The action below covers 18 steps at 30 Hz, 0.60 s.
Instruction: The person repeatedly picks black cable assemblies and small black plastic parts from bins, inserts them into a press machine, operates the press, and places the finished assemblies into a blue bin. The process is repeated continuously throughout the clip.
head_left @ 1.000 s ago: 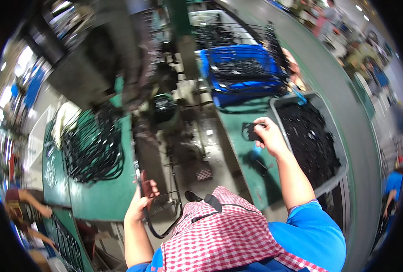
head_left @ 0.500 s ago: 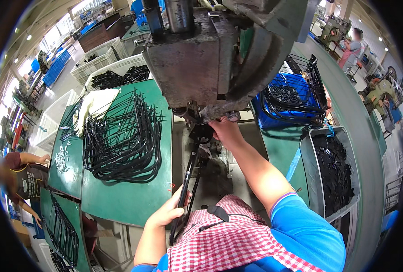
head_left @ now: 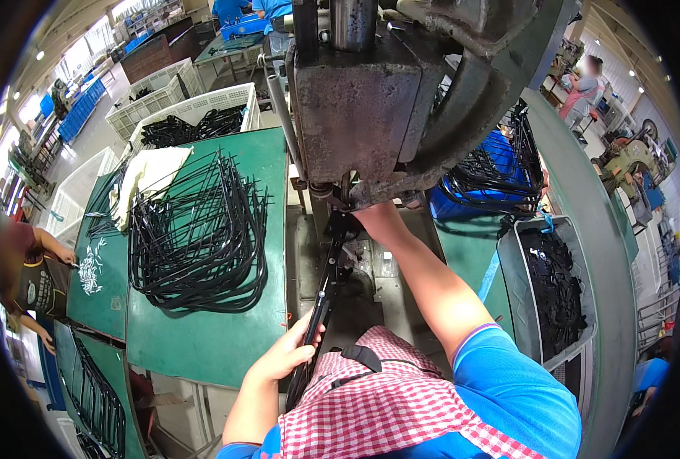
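Note:
A black tubular metal frame slants from under the press head down towards my apron. My left hand is closed round its lower part, thumb along the tube. The frame's upper end meets dark tooling beneath the press. My right hand reaches in beside that end, under the press; its fingers are mostly hidden by the machine, and I cannot tell what they hold. Behind the frame, the press's lower body partly shows.
Left, a green table bears stacked black wire frames, a pale cloth and small silvery pieces. Right are a blue bin with frames and a grey bin of black parts. A co-worker is at the far left.
My view has shifted, so the press sits farther right. The frame has turned in my left hand; its bars now nearly overlap. My right fingers are more hidden under the press.

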Available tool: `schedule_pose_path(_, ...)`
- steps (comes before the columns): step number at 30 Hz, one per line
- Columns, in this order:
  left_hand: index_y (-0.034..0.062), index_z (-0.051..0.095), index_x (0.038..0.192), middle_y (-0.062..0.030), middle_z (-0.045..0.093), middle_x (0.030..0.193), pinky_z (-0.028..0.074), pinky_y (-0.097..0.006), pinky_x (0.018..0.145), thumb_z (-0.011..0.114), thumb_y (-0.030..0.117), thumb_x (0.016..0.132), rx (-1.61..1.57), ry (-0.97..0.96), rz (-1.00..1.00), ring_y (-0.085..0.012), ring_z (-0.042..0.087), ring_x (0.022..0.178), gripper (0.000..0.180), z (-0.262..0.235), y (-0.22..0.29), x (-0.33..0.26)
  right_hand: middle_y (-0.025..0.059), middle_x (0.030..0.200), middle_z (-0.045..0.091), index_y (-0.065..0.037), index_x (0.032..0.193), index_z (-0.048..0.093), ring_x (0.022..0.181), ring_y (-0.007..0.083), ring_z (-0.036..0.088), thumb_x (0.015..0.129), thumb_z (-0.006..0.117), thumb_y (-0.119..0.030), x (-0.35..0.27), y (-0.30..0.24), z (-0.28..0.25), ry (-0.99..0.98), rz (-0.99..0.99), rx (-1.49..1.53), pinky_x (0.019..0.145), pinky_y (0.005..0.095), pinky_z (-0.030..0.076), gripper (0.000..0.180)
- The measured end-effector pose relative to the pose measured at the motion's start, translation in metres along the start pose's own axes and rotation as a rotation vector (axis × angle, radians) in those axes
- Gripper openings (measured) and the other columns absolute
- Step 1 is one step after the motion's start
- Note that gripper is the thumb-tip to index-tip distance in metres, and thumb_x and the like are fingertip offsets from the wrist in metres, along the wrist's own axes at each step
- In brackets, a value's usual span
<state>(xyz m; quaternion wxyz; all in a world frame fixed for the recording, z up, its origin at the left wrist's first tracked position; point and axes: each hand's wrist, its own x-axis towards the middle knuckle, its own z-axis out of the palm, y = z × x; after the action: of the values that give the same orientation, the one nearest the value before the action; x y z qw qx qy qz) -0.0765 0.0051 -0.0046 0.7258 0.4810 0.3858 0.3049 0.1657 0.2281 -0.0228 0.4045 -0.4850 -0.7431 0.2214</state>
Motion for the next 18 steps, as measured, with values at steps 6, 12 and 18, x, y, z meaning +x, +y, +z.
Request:
schedule_pose_path(6,0.0086,0.019,0.149,-0.0018,0.045,0.109,0.040,-0.023,0.076,0.060,0.024,0.076,0.024,-0.013,0.048,-0.0100,0.042,0.087,0.085,0.004,0.002,-0.006,0.0181,0.117,0.057,-0.010,0.129,0.042,0.106,0.0383,0.056,0.084,0.062,-0.029,-0.005,-0.020,-0.011,-0.114,0.157,-0.092,0.088,0.0415,0.044,0.052)
schedule_pose_path(12,0.0071,0.025,0.146,-0.0016,0.044,0.109,0.041,-0.023,0.076,0.056,0.021,0.076,-0.016,-0.011,0.013,-0.0109,0.044,0.090,0.078,0.007,0.011,-0.011,0.0165,0.123,0.055,-0.010,0.126,0.047,0.109,0.0381,0.053,0.087,0.059,-0.029,-0.004,-0.012,-0.005,-0.056,0.088,-0.065,0.089,0.0425,0.044,0.045)
schedule_pose_path(18,0.0051,0.029,0.141,-0.0017,0.045,0.108,0.040,-0.024,0.078,0.061,0.043,0.076,0.053,-0.003,0.020,-0.0113,0.044,0.091,0.082,0.007,0.013,-0.011,0.0184,0.107,0.062,-0.005,0.112,0.055,0.098,0.0391,0.058,0.087,0.058,-0.026,-0.002,0.005,0.006,0.059,-0.095,-0.083,0.082,0.0421,0.047,0.033)
